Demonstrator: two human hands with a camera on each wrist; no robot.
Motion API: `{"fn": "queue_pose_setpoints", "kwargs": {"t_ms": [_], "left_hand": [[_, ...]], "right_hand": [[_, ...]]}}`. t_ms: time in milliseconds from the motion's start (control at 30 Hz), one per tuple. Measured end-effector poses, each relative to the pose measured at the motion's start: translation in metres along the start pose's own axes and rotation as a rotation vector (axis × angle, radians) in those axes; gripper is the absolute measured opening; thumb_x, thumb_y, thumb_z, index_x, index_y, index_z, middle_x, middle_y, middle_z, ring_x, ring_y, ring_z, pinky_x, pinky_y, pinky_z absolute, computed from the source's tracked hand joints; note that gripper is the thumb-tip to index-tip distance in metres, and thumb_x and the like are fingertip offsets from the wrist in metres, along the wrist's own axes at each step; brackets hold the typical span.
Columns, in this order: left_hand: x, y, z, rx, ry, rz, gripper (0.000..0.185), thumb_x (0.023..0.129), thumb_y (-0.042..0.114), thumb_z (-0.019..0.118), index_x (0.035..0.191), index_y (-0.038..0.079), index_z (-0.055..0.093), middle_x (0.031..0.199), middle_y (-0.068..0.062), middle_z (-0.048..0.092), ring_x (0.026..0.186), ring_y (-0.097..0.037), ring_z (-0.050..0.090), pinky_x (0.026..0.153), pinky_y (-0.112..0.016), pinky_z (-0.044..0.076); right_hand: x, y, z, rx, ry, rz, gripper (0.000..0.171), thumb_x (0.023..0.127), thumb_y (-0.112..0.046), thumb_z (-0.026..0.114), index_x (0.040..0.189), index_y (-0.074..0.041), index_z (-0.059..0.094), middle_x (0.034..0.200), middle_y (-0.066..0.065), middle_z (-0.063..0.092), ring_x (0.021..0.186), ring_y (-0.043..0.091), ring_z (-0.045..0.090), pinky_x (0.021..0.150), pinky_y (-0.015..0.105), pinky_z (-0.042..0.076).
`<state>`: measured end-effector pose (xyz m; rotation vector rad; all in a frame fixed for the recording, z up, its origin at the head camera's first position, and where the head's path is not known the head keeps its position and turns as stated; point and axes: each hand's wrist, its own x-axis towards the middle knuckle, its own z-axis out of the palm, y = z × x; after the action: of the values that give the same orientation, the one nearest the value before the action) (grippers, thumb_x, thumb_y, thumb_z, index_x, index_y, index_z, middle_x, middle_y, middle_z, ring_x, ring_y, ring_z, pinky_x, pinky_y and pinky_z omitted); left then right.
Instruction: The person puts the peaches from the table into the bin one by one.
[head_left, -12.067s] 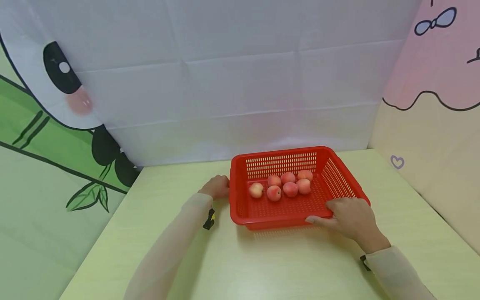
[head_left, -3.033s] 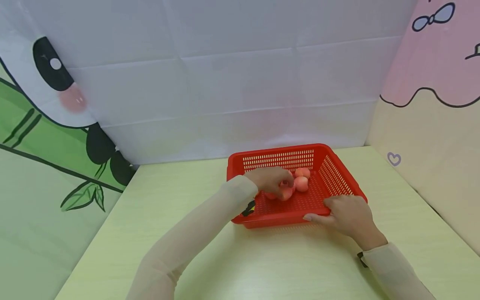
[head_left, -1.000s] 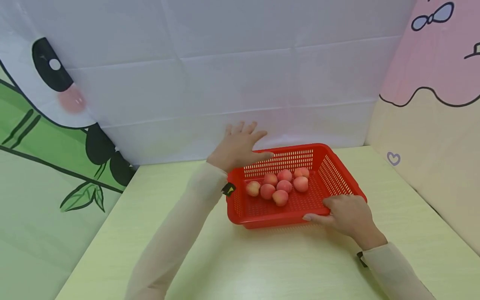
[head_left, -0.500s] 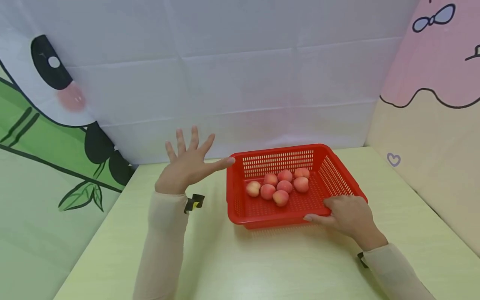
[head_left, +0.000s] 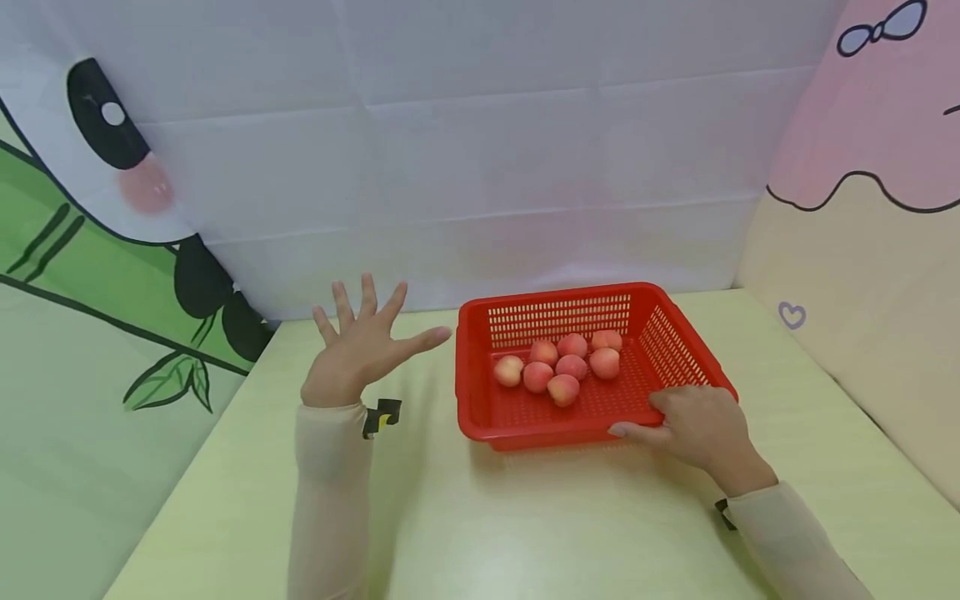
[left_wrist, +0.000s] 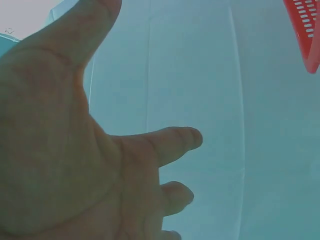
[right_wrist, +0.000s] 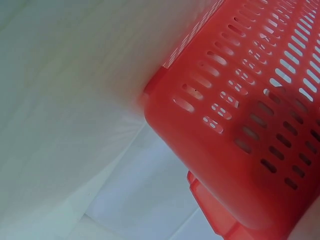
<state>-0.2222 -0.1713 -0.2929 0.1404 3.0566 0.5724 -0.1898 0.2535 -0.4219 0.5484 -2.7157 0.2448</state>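
A red plastic basket [head_left: 540, 435] with slotted walls stands on the table, several small pink-and-yellow peaches [head_left: 572, 367] grouped on its floor. My right hand [head_left: 701, 429] grips the rim at the front right corner, thumb along the front edge; its other fingertips are hidden. In the right wrist view the slotted basket wall [right_wrist: 210, 125] fills the right side. Left of the basket, my left hand [head_left: 356, 350] is raised with fingers spread, holding nothing. Its bare palm [left_wrist: 65, 150] shows in the left wrist view, and a basket corner [left_wrist: 305, 35] appears at the upper right there.
The pale yellow-green table [head_left: 480, 525] runs back to a white cloth wall [head_left: 450, 150]. A cartoon-printed green panel [head_left: 60, 375] borders the left, a pink-and-cream one [head_left: 870, 275] the right. Black straps hang at both cuffs.
My left hand reached from the basket's left side in among the peaches, then lifted out leftward and spread. One more peach shows at the group's front. My right hand kept its grip.
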Motion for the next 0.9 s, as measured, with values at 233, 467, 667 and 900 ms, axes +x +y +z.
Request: {"fn": "queue_pose_setpoints", "kwargs": {"t_ms": [233, 467, 667, 900], "left_hand": [[0.002, -0.002, 0.006, -0.005, -0.024, -0.009, 0.116, 0.086, 0.093, 0.045, 0.173, 0.027, 0.004, 0.173, -0.017, -0.027, 0.151, -0.052, -0.038, 0.108, -0.078, -0.027], [0.009, 0.001, 0.011, -0.029, -0.058, -0.002, 0.115, 0.085, 0.094, 0.045, 0.173, 0.030, 0.005, 0.174, -0.015, -0.026, 0.151, -0.055, -0.035, 0.111, -0.079, -0.023], [0.012, 0.002, 0.009, -0.034, -0.055, -0.002, 0.115, 0.086, 0.094, 0.045, 0.173, 0.031, 0.004, 0.174, -0.015, -0.026, 0.151, -0.057, -0.033, 0.111, -0.080, -0.022], [0.010, -0.001, 0.006, -0.023, -0.059, -0.004, 0.115, 0.086, 0.094, 0.044, 0.173, 0.030, 0.002, 0.174, -0.016, -0.026, 0.151, -0.058, -0.033, 0.110, -0.080, -0.023]], "right_hand": [[0.000, 0.001, -0.001, -0.004, -0.017, 0.001, 0.071, 0.085, -0.080, 0.068, 0.060, -0.023, 0.034, 0.055, -0.012, 0.023, 0.051, 0.007, 0.026, 0.051, 0.029, 0.021], [-0.002, 0.002, -0.004, -0.001, -0.029, 0.016, 0.070, 0.085, -0.078, 0.070, 0.060, -0.022, 0.035, 0.055, -0.011, 0.024, 0.051, 0.008, 0.026, 0.052, 0.029, 0.021], [0.000, 0.004, -0.006, -0.001, -0.053, 0.001, 0.068, 0.086, -0.077, 0.069, 0.062, -0.022, 0.038, 0.055, -0.011, 0.026, 0.052, 0.007, 0.027, 0.052, 0.029, 0.022], [0.004, 0.005, -0.008, 0.023, -0.088, -0.029, 0.060, 0.088, -0.072, 0.071, 0.067, -0.022, 0.046, 0.058, -0.010, 0.039, 0.055, 0.008, 0.038, 0.053, 0.030, 0.031]]}}
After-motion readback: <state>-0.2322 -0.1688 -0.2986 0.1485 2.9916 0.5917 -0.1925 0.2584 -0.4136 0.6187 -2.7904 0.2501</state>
